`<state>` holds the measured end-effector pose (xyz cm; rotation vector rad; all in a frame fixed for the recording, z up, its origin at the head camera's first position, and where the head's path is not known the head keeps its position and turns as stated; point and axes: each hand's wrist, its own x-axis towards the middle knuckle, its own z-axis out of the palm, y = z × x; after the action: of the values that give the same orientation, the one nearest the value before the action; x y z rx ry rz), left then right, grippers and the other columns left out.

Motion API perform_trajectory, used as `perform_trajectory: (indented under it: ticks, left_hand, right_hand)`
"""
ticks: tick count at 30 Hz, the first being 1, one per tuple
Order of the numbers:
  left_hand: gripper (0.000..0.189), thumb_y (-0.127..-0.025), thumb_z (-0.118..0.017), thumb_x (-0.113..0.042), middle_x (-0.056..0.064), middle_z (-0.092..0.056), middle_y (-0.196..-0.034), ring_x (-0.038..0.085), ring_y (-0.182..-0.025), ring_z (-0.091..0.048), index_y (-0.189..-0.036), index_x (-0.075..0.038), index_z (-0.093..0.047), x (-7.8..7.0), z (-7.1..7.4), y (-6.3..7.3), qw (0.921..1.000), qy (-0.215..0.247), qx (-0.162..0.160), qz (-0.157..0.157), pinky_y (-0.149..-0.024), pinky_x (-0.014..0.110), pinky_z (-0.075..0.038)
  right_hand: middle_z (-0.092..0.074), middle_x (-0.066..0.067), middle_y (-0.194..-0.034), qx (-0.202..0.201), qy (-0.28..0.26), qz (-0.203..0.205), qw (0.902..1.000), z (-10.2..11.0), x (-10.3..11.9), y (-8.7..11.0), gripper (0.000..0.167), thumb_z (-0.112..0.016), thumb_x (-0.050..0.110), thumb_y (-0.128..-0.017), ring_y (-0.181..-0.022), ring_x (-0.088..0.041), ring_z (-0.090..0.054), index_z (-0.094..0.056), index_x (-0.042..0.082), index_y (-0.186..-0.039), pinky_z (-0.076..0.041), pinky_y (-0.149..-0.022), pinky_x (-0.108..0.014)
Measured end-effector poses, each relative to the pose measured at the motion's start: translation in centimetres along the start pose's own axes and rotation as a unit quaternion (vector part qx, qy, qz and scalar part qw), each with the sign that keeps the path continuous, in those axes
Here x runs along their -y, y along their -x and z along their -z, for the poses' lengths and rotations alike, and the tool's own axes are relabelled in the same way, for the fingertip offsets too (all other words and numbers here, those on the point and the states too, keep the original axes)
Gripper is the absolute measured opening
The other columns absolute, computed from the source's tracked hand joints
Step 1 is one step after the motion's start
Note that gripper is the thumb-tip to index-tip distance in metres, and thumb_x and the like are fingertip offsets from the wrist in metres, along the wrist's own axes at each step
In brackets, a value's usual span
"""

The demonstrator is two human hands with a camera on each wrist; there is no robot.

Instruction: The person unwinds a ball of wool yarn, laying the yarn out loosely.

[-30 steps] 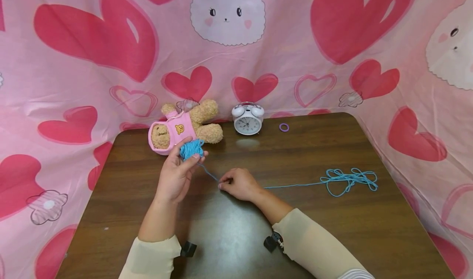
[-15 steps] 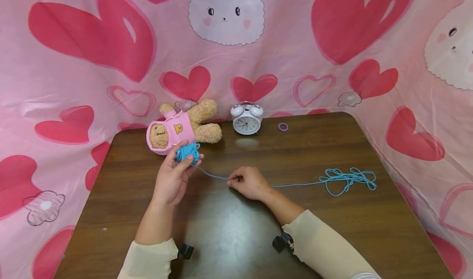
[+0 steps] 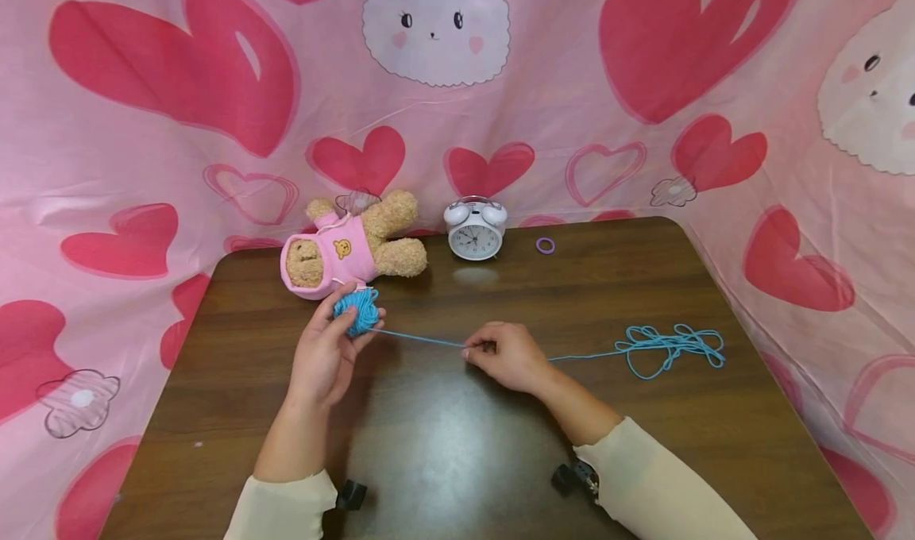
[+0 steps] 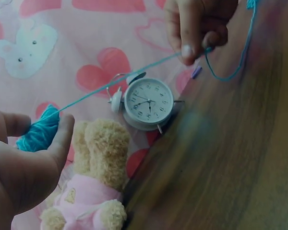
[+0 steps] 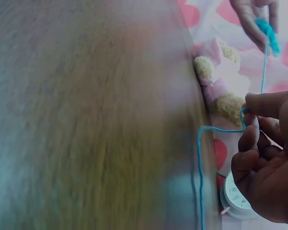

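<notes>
Plain cream sleeves (image 3: 282, 510) are worn to the forearms, a small black block (image 3: 351, 495) is seen at each cuff, silvery metal (image 3: 589, 479) is shown beside the right one, and the left hand (image 3: 325, 353) and right hand (image 3: 509, 357) are uncovered.

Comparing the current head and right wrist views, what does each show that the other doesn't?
Only the head view: the purple ring, the loose loops and both sleeves.
Only the right wrist view: the palm side of the right hand, with the strand bending at the pinch.
Both: the left hand, ball, bear, clock, table and backdrop.
</notes>
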<state>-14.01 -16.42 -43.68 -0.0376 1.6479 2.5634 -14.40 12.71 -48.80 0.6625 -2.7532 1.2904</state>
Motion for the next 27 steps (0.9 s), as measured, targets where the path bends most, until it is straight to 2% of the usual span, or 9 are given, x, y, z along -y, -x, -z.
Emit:
perform_trajectory:
  ticks: [9,14,19,27]
  left_hand:
    - [0.04,-0.112,-0.044,-0.013,0.012,-0.045,-0.144,0.026,-0.114,-0.067,-0.151,-0.011,-0.041,0.7,0.8,0.2,0.9999,-0.008,-0.012,0.006,-0.103,0.039,-0.054]
    - [0.044,-0.11,-0.049,-0.009,0.009,-0.054,-0.135,0.02,-0.107,-0.071,-0.152,-0.009,-0.039,1.1,1.2,0.4,0.9997,-0.018,-0.018,0.0,-0.101,0.036,-0.055]
    - [0.05,-0.108,-0.053,-0.008,0.004,-0.06,-0.124,0.016,-0.102,-0.071,-0.155,-0.002,-0.034,1.3,1.5,0.5,0.9987,-0.043,-0.026,0.007,-0.101,0.033,-0.055]
    - [0.052,-0.107,-0.056,-0.008,0.0,-0.064,-0.111,0.012,-0.095,-0.068,-0.154,-0.002,-0.034,1.5,1.9,0.6,0.9974,-0.056,-0.041,0.018,-0.096,0.034,-0.054]
  right_hand:
    - [-0.065,0.016,-0.078,-0.022,-0.007,-0.01,0.9997,1.9,-0.8,1.3,0.005,-0.081,0.02,-0.089,-0.066,-0.002,-0.055,-0.081,0.015,-0.09,-0.049,-0.061,-0.024]
    - [-0.066,0.015,-0.079,-0.036,-0.013,-0.02,0.9991,3.1,-1.1,1.7,0.008,-0.082,0.022,-0.089,-0.067,-0.004,-0.056,-0.081,0.015,-0.091,-0.048,-0.061,-0.024]
    - [-0.067,0.014,-0.08,-0.042,-0.007,-0.038,0.9983,4.2,-1.5,2.0,0.007,-0.082,0.023,-0.09,-0.068,-0.005,-0.056,-0.081,0.016,-0.092,-0.048,-0.061,-0.024]
    - [-0.068,0.011,-0.082,-0.045,0.006,-0.069,0.9966,5.9,-2.3,2.6,0.006,-0.081,0.02,-0.091,-0.069,-0.008,-0.058,-0.081,0.016,-0.095,-0.049,-0.062,-0.026]
